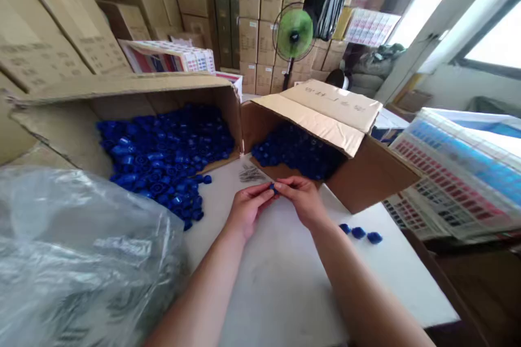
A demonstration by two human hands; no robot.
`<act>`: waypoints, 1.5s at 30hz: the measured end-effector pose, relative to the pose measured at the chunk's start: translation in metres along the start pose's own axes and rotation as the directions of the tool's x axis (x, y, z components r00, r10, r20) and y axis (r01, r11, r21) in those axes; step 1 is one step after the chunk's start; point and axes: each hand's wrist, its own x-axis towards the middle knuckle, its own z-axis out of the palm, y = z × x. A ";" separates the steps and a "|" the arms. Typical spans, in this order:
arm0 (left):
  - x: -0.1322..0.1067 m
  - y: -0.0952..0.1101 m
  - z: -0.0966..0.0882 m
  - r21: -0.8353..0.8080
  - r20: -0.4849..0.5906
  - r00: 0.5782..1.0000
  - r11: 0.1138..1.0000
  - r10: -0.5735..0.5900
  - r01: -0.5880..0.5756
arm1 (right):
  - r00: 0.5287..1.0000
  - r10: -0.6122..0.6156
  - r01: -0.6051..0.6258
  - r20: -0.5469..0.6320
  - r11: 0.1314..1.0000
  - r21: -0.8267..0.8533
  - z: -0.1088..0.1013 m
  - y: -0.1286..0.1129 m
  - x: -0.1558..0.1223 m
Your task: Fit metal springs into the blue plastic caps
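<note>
My left hand (249, 205) and my right hand (300, 198) meet over the middle of the white table (280, 282). Between their fingertips is a small blue plastic part (273, 188), mostly covered by the fingers, so its exact kind is hidden. Both hands are closed on it. Just beyond them lies a small pile of thin metal pieces (251, 173), perhaps pins or springs. To the left, many blue plastic parts (163, 152) spill from a tipped carton onto the table. Several similar blue parts (358, 232) sit in a short row beside my right forearm.
An open carton (378, 173) with more blue parts stands at the right back, its flap reaching out. The left carton (122, 84) lies on its side. Clear plastic sheeting (89, 249) covers the near left. A green fan (293, 35) and stacked boxes (266, 32) stand behind.
</note>
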 end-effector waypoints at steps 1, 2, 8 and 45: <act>0.001 0.000 0.000 -0.007 0.002 1.000 1.000 0.001 -0.001 | 1.000 0.006 -0.006 0.012 1.000 0.013 0.001 0.001 0.000; 0.002 -0.001 0.000 -0.011 0.003 1.000 1.000 0.003 -0.003 | 1.000 0.009 -0.009 0.022 1.000 0.016 0.002 0.002 -0.001; 0.002 -0.001 0.004 0.049 0.018 1.000 0.999 -0.001 0.000 | 0.998 -0.055 0.056 0.010 0.974 -0.221 -0.002 -0.009 -0.009; -0.006 -0.009 0.006 0.321 0.036 0.999 0.947 -0.007 -0.005 | 0.985 -0.151 -0.102 -0.079 -0.146 -0.984 -0.040 -0.042 0.062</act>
